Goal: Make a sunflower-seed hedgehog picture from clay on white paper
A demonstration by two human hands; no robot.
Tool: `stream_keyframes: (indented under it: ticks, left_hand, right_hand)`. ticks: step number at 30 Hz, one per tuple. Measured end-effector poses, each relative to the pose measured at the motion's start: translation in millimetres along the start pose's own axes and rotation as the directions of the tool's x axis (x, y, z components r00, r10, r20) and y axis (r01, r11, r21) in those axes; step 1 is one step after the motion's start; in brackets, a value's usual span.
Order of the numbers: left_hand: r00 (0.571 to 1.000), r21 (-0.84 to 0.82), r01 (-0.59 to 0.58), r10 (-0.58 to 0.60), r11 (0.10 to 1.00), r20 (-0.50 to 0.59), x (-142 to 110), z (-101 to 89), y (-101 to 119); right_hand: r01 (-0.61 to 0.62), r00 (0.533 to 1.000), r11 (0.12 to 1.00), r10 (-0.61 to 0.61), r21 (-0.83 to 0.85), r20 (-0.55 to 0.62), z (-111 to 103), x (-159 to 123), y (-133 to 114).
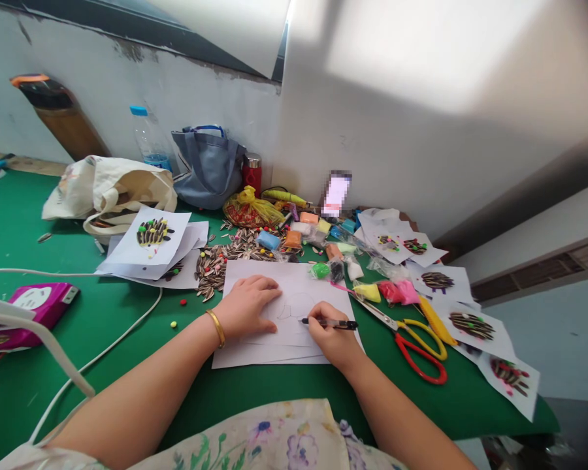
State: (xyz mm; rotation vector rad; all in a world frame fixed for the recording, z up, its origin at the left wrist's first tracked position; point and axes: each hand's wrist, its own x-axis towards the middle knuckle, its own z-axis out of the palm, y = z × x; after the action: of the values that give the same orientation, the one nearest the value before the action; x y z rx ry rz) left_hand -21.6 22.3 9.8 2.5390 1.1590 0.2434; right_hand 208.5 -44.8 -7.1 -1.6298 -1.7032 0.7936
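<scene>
Sheets of white paper lie stacked in front of me on the green table. Faint pen lines, partly a rounded outline, show on the top sheet between my hands. My left hand rests flat on the paper's left side, fingers spread, a gold bangle at the wrist. A black pen is gripped in my right hand, its tip touching the paper near the drawn lines. Just beyond the sheet's top edge are a green clay packet and a heap of sunflower seeds.
Scissors with red and yellow handles lie right of the paper, near a yellow cutter. Seed-decorated sheets line the right edge; more sit left. A white cable crosses the left side beside a purple power strip.
</scene>
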Motion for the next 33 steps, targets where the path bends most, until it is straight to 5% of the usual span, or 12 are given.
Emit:
stream_keyframes:
  ticks: [33]
  left_hand:
    - [0.999,-0.003,0.022,-0.022,1.0,0.025,0.0,-2.5,2.2]
  right_hand:
    - [0.017,1.0,1.0,-0.017,-0.01,-0.007,-1.8,0.5,-1.0]
